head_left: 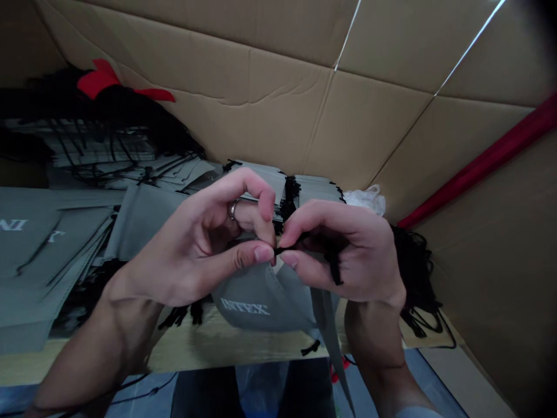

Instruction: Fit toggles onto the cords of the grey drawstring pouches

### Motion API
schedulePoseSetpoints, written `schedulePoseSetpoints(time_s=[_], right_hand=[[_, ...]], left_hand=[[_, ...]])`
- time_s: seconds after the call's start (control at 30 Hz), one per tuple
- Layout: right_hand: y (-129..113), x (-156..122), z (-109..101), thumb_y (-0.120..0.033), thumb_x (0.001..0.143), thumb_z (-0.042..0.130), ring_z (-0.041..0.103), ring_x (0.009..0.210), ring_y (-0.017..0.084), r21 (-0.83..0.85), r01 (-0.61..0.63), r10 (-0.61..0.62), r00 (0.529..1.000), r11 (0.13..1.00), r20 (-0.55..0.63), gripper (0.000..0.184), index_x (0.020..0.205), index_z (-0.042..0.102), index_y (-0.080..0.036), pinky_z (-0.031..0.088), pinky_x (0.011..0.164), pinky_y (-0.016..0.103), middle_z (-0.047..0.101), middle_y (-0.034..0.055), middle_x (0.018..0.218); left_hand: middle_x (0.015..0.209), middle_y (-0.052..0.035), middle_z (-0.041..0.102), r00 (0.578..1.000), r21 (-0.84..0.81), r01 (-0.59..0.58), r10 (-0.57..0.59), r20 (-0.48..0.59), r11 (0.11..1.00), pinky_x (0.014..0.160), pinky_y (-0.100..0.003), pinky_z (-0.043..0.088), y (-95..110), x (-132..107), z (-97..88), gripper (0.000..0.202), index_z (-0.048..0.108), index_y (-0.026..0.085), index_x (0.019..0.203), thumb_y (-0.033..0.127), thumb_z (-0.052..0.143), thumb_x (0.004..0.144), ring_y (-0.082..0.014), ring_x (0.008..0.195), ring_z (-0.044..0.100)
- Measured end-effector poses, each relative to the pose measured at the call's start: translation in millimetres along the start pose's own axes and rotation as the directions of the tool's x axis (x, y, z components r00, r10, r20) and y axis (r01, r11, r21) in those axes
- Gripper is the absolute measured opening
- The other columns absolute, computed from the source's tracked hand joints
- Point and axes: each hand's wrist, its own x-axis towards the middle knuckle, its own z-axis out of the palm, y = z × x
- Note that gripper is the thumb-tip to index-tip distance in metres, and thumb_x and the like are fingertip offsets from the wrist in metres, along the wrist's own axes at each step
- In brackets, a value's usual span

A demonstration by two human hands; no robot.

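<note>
In the middle of the head view, my left hand (187,255), a ring on one finger, pinches a thin black cord (334,267) between thumb and fingertips. Opposite it, my right hand (361,244) grips the same cord, with a knotted end hanging below its fingers. The fingertips of both hands nearly meet. Under them is a grey fabric drawstring bag (278,296) with white INTEX lettering, its upper part partly hidden by my hands. A grey strip hangs from its right side past the table edge.
Stacked grey bags (26,290) fill the left of the wooden table (204,351); more stacks (315,187) stand at the back. Black cords (413,273) lie in a heap on the right. Cardboard walls (217,52) enclose the back and right, with a red bar (483,165) across the corner.
</note>
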Motion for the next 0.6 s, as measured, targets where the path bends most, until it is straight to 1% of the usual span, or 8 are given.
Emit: schedulePoseSetpoints(time_s=[0.07, 0.17, 0.23, 0.3, 0.37, 0.47, 0.53, 0.6], right_hand=[[2, -1, 2, -0.015, 0.094, 0.091, 0.071, 0.072, 0.012, 0.013, -0.001, 0.002, 0.998, 1.0, -0.059, 0.021, 0.109, 0.08, -0.025, 0.059, 0.062, 0.026, 0.083, -0.0013, 0.098], [5, -4, 4, -0.024, 0.093, 0.099, 0.073, 0.071, 0.014, -0.044, -0.013, 0.004, 0.98, 0.999, -0.199, 0.026, 0.112, 0.08, -0.027, 0.057, 0.055, 0.027, 0.082, 0.0, 0.096], [6, -6, 5, -0.029, 0.092, 0.101, 0.073, 0.072, 0.016, -0.111, -0.02, -0.01, 0.965, 0.994, -0.263, 0.028, 0.109, 0.079, -0.028, 0.058, 0.055, 0.029, 0.081, 0.0008, 0.096], [5, -6, 5, -0.031, 0.091, 0.102, 0.068, 0.07, 0.016, -0.181, -0.014, -0.04, 0.955, 0.983, -0.295, 0.028, 0.106, 0.078, -0.029, 0.057, 0.056, 0.031, 0.08, 0.0004, 0.096], [1, -5, 5, -0.03, 0.092, 0.101, 0.064, 0.068, 0.016, -0.241, 0.01, -0.084, 0.95, 0.97, -0.301, 0.025, 0.1, 0.078, -0.029, 0.057, 0.057, 0.033, 0.079, 0.0, 0.093], [-7, -4, 5, -0.025, 0.097, 0.094, 0.067, 0.073, 0.019, -0.302, 0.028, -0.111, 0.958, 0.953, -0.265, 0.016, 0.098, 0.079, -0.03, 0.063, 0.066, 0.037, 0.079, 0.0019, 0.094], [-12, -4, 4, -0.02, 0.101, 0.087, 0.069, 0.077, 0.02, -0.333, 0.023, -0.106, 0.966, 0.943, -0.234, 0.013, 0.102, 0.081, -0.031, 0.066, 0.071, 0.038, 0.081, 0.0027, 0.1], [-15, -4, 4, -0.014, 0.101, 0.081, 0.07, 0.08, 0.019, -0.356, 0.013, -0.095, 0.972, 0.934, -0.213, 0.017, 0.105, 0.081, -0.031, 0.067, 0.073, 0.037, 0.082, 0.0023, 0.104]], left_hand=[[0.09, 0.0008, 0.079, 0.998, 0.064, -0.036, 0.039, -0.04, 0.997, 0.069, -0.025, 0.064, 1, 1, 1.5, 0.029, 0.067, 0.029, 0.122, 0.028, 0.088, 0.103, -0.0149, 0.077, 0.076], [0.099, -0.0006, 0.08, 0.985, 0.181, -0.122, 0.142, -0.103, 0.976, 0.073, -0.024, 0.065, 0, 5, 6.7, 0.021, 0.076, 0.027, 0.124, 0.028, 0.084, 0.105, -0.0137, 0.083, 0.076], [0.102, -0.0003, 0.081, 0.975, 0.209, -0.15, 0.179, -0.128, 0.966, 0.07, -0.023, 0.065, -2, 7, 10.6, 0.017, 0.079, 0.028, 0.121, 0.028, 0.085, 0.105, -0.0135, 0.084, 0.077], [0.101, 0.0007, 0.082, 0.97, 0.209, -0.153, 0.187, -0.157, 0.966, 0.068, -0.025, 0.065, -4, 8, 13.8, 0.015, 0.079, 0.028, 0.115, 0.029, 0.087, 0.103, -0.0143, 0.083, 0.078], [0.099, 0.0016, 0.082, 0.962, 0.222, -0.162, 0.203, -0.181, 0.962, 0.071, -0.028, 0.068, -4, 8, 15.8, 0.014, 0.079, 0.03, 0.112, 0.03, 0.089, 0.103, -0.0153, 0.083, 0.079], [0.1, 0.0031, 0.082, 0.944, 0.312, -0.186, 0.257, -0.206, 0.932, 0.077, -0.032, 0.069, -5, 7, 16.0, 0.01, 0.078, 0.031, 0.109, 0.033, 0.087, 0.104, -0.0158, 0.086, 0.079], [0.101, 0.0043, 0.082, 0.931, 0.385, -0.207, 0.303, -0.205, 0.899, 0.076, -0.033, 0.066, -6, 6, 14.5, 0.009, 0.079, 0.032, 0.11, 0.032, 0.086, 0.105, -0.0153, 0.088, 0.078], [0.1, 0.0054, 0.082, 0.924, 0.44, -0.224, 0.333, -0.188, 0.87, 0.071, -0.033, 0.063, -8, 6, 12.6, 0.01, 0.079, 0.034, 0.112, 0.032, 0.086, 0.105, -0.0145, 0.087, 0.077]])
